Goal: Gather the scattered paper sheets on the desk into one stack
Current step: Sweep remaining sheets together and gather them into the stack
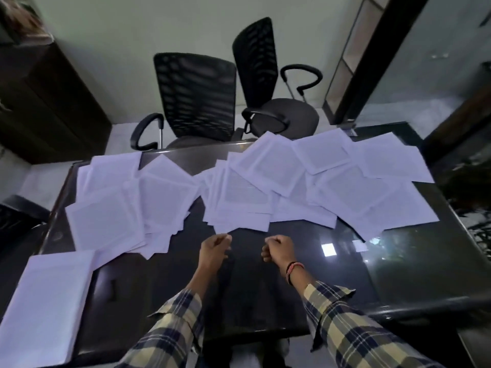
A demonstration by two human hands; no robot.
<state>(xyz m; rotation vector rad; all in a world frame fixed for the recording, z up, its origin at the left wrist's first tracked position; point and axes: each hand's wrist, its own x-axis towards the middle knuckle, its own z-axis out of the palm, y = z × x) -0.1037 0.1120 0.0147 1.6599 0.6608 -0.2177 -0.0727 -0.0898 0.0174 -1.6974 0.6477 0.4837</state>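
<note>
Your left hand (214, 248) and right hand (279, 248) hung curled and empty just short of the paper sheets (239, 192) strewn overlapping across the glossy table (292, 261); thin, limp, slippery, they were best slid together by their edges.

Office: desk (398, 261), mesh swivel chairs (195, 96)

The desk (332, 274) has a dark, glossy, mirror-smooth top. Matt white paper sheets (244, 192) lie on it. The chairs (196, 96) have black mesh backs, and the sleeves (353, 328) are checked cloth.
</note>
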